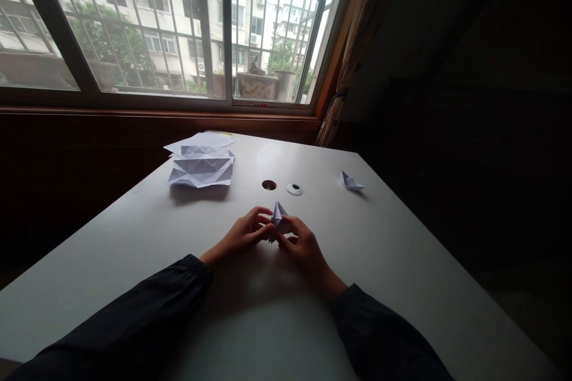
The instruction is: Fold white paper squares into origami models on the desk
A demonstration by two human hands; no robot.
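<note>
Between my two hands, over the middle of the white table, is a small folded piece of white paper [277, 212] with a pointed tip standing up. My left hand [250, 229] pinches its left side with thumb and fingers. On the other side, my right hand [304, 244] grips the paper between thumb and fingers. The lower part of the folded paper is partly hidden by my fingertips. At the right of the table lies a folded paper boat [353, 182], apart from both hands.
Creased paper sheets [201, 171] lie at the back left, with printed sheets [201, 141] behind them. A round cable hole [269, 185] and its loose cover [294, 189] are just beyond my hands. The white table [393, 286] ends before a barred window [179, 24] and a tied curtain [344, 83].
</note>
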